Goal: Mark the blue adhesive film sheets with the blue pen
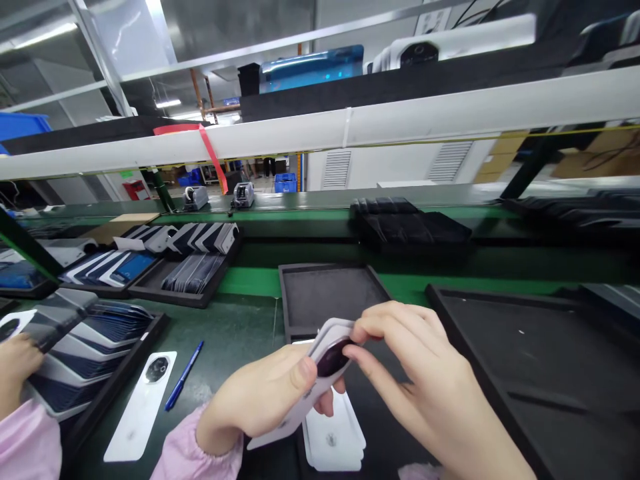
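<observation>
My left hand [273,387] is closed round white phone back covers [285,430], held tilted in front of me; more than one edge shows at the top. Their dark round camera area [333,359] faces me. With thumb and forefinger, my right hand [417,367] pinches the upper corner beside that camera area. Whether a thin film is between those fingertips is too small to tell. Below my hands lies a stack of white back covers [333,433], partly hidden. To the left, a single white back cover [133,417] lies flat beside a blue pen [185,375].
At the left edge, another person's hand [17,367] touches covers in a loaded tray [156,328]. Black trays stand behind my hands [333,268] and at the right [480,347]. Further back are trays of covers [200,301], tape dispensers [243,193] and an overhead shelf [300,137].
</observation>
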A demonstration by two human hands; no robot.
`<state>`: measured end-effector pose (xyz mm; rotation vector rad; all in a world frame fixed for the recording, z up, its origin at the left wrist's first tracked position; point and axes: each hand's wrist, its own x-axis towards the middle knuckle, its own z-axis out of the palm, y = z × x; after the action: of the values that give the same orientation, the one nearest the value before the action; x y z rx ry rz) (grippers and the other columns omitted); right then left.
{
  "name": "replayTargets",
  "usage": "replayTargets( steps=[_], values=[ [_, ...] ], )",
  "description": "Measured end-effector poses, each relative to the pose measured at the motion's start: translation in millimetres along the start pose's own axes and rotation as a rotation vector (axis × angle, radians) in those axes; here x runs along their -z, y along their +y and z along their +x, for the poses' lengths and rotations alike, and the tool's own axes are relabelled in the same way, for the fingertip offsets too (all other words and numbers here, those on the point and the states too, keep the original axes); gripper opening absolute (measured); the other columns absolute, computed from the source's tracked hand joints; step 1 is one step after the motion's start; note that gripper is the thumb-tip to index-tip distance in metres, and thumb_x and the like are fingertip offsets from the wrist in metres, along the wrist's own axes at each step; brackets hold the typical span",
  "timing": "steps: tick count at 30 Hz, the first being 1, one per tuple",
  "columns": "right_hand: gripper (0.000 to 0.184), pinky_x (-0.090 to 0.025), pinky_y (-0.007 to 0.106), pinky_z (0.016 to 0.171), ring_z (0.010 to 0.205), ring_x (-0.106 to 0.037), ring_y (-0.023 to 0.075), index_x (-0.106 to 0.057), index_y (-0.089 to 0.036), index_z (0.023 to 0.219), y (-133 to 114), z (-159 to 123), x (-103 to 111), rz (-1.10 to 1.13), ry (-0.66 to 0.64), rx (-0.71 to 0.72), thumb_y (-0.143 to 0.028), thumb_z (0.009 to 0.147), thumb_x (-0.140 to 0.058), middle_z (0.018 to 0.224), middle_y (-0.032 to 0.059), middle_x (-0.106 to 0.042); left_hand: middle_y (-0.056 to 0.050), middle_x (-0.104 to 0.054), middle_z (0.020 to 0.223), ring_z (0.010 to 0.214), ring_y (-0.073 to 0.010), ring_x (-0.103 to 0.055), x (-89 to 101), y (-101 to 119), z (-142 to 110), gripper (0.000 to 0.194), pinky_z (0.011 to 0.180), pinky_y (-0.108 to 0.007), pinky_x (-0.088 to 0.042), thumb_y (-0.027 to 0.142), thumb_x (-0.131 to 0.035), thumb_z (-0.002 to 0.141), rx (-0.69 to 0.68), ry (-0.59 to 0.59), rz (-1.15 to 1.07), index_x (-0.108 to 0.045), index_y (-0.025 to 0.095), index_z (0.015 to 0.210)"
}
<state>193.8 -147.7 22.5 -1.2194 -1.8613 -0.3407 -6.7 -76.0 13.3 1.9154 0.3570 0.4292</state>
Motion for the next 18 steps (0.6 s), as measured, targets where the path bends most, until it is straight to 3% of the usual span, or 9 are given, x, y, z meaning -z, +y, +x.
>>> replayTargets(
  steps=[4,7,11,15,16,18],
  values=[
    [0.014,-0.041,0.030,0.082,0.084,-0.060,0.0137,-0.052,-0.023,0.092,0.8,1.2,-0.5,0.053,0.029,-0.006,-0.012,0.101,-0.056,0.085,-0.0016,-0.060,-0.009,-0.063,0.088,0.082,-0.0192,-0.057,-0.7,0.0,1.0,0.073,0.085,-0.031,-0.046,0.070,-0.017,0.103,-0.035,0.006,-0.072,-0.065,0.015,0.106],
    [0.012,-0.040,0.036,0.088,0.085,-0.059,0.0170,-0.055,-0.021,0.092,-4.8,3.6,-11.3,-0.101,0.141,-0.013,-0.012,0.100,-0.057,0.089,0.0019,-0.060,-0.009,-0.063,0.084,0.083,-0.0201,-0.058,-6.0,-7.2,3.1,0.077,0.082,-0.031,-0.045,0.075,-0.020,0.100,0.030,0.065,-0.198,-0.067,0.013,0.105],
    [0.014,-0.042,0.045,0.093,0.082,-0.059,0.0188,-0.057,-0.020,0.095,-17.2,6.1,-30.1,-0.239,0.340,0.088,-0.006,0.095,-0.059,0.088,0.0041,-0.063,-0.012,-0.065,0.082,0.076,-0.0211,-0.060,-10.5,-20.7,10.0,0.091,0.073,-0.031,-0.046,0.089,-0.034,0.088,0.016,0.068,-0.751,-0.071,0.007,0.105],
    [0.024,-0.050,0.041,0.087,0.074,-0.063,0.0153,-0.053,-0.022,0.081,-21.8,4.5,-37.0,-0.051,0.401,0.165,0.000,0.089,-0.057,0.082,-0.0014,-0.065,-0.013,-0.069,0.097,0.080,-0.0228,-0.065,0.8,-22.4,14.6,0.083,0.078,-0.034,-0.051,0.078,-0.054,0.088,-0.088,0.105,-1.191,-0.067,0.008,0.130],
    [0.024,-0.053,0.040,0.085,0.072,-0.063,0.0151,-0.052,-0.022,0.080,-20.3,4.4,-37.2,0.041,0.457,0.108,0.000,0.089,-0.057,0.081,-0.0018,-0.064,-0.013,-0.069,0.100,0.080,-0.0230,-0.066,5.1,-21.3,14.8,0.083,0.078,-0.035,-0.052,0.076,-0.059,0.086,-0.103,0.101,-1.230,-0.065,0.009,0.134],
    [0.021,-0.058,0.039,0.078,0.069,-0.064,0.0155,-0.053,-0.022,0.085,-14.4,6.1,-37.5,0.234,0.696,-0.037,-0.003,0.087,-0.062,0.080,-0.0019,-0.064,-0.013,-0.068,0.102,0.079,-0.0238,-0.067,12.6,-19.1,14.1,0.085,0.076,-0.037,-0.054,0.074,-0.066,0.082,-0.118,0.085,-1.268,-0.065,0.008,0.136]
  ],
)
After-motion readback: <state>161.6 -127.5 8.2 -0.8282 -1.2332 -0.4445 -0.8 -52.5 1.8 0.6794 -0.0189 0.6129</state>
